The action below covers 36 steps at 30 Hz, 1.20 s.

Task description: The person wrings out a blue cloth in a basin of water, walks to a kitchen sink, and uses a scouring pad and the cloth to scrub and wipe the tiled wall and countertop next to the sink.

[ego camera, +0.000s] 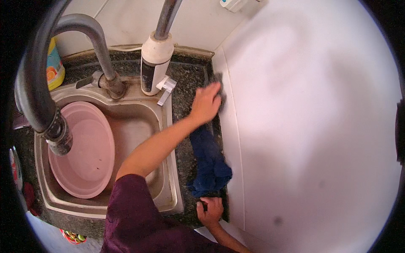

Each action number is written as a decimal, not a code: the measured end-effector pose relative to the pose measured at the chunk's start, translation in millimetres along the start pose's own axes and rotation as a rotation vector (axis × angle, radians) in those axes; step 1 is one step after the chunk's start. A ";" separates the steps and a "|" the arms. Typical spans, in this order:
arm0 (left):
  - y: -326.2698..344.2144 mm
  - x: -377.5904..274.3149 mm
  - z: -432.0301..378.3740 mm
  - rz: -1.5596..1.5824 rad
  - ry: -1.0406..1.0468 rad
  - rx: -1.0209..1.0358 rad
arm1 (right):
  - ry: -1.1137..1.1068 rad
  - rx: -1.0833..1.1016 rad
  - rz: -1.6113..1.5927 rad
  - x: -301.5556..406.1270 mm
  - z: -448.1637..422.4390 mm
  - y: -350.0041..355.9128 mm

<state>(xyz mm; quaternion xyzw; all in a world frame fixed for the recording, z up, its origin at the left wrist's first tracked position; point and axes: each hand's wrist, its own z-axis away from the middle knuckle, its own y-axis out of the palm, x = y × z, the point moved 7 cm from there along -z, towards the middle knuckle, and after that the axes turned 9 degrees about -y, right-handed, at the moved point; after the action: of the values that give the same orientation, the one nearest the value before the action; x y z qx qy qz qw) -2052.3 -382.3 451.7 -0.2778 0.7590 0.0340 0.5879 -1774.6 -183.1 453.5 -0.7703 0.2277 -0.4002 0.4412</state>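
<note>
My left hand point(206, 102) reaches across the sink to the foot of the white wall, fingers stretched out over a dark grey, blurred patch point(221, 91). Whether that patch is a scrubbing pad or only a shadow, I cannot tell. Below this hand a crumpled navy-blue cloth point(210, 164) lies on the speckled dark stone counter point(183, 151), close against the wall. My right hand point(212, 210) rests on the counter just below the cloth, thumb and fingers apart, with no object visible in it.
A pink basin point(85, 158) leans in the steel sink point(136, 126). Two taps stand behind it: a grey curved one point(104, 60) and a white one point(156, 66) with a chrome lever. A large dark spout point(38, 95) overhangs the left side, near a yellow bottle point(55, 72).
</note>
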 end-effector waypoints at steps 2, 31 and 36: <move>-4.9 22.5 -50.0 -0.030 -0.082 -0.076 | -0.014 0.027 -0.001 2.2 -0.1 3.2; -60.8 -191.0 -68.0 0.313 0.406 -0.357 | -0.031 0.031 0.011 4.1 -4.3 0.9; -34.2 -134.8 -42.7 0.172 0.198 -0.280 | 0.067 0.038 -0.027 -1.4 -0.2 0.8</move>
<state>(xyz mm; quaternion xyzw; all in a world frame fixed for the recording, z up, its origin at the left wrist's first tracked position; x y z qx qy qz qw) -2053.0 -375.8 597.1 -0.2931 0.8218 0.1620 0.4610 -1775.7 -182.7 452.4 -0.7509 0.2241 -0.4358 0.4427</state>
